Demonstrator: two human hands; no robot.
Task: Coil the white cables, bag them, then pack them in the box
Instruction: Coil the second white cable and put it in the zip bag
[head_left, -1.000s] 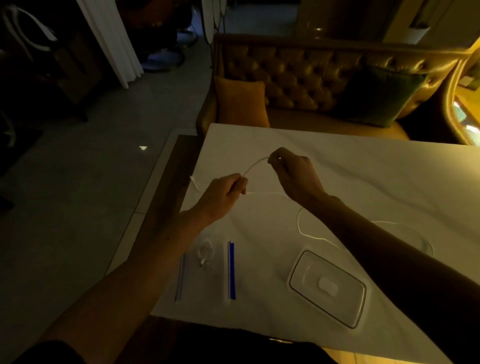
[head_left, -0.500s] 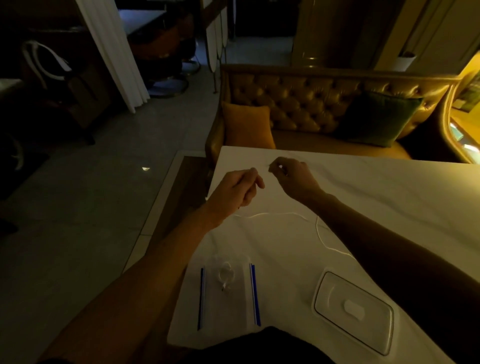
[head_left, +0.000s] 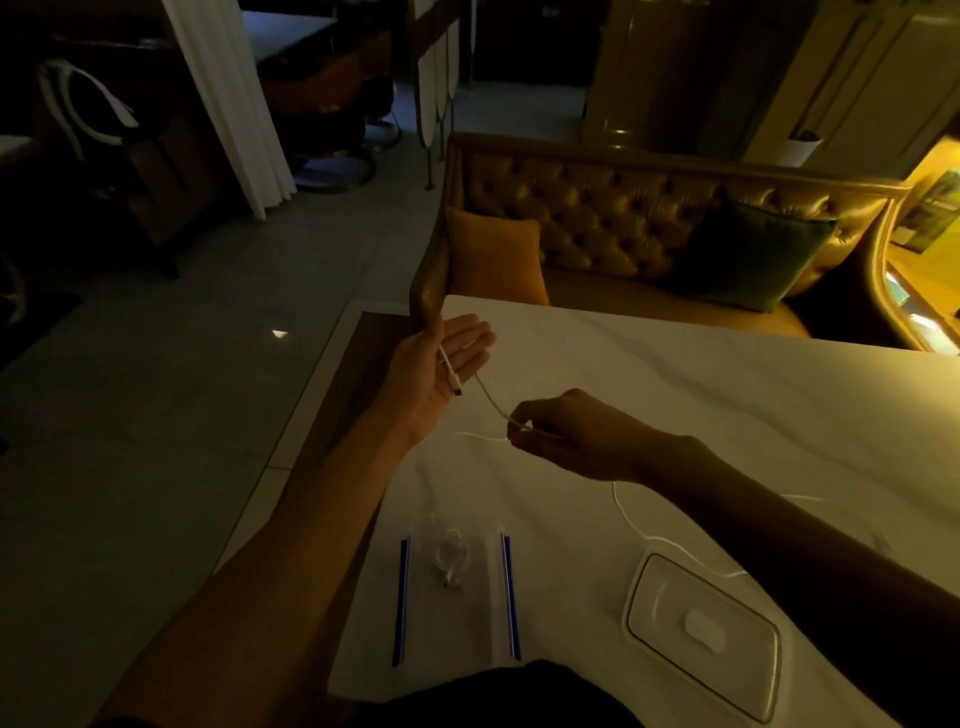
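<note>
Your left hand (head_left: 441, 364) holds its grip apart, palm up, the white cable (head_left: 450, 371) end lying across it; just beside, your right hand (head_left: 576, 436) pinches that cable in a tight grip.

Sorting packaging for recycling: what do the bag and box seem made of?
The bag: apparently thin clear plastic film; a coiled cable shows through it. The box: probably rigid glossy clear plastic; light glints along its rim.

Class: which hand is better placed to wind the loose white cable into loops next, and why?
Probably the right hand: it pinches the white cable just ahead of the slack on the table. The left hand lies open, palm up, with the plug end across it.
</note>
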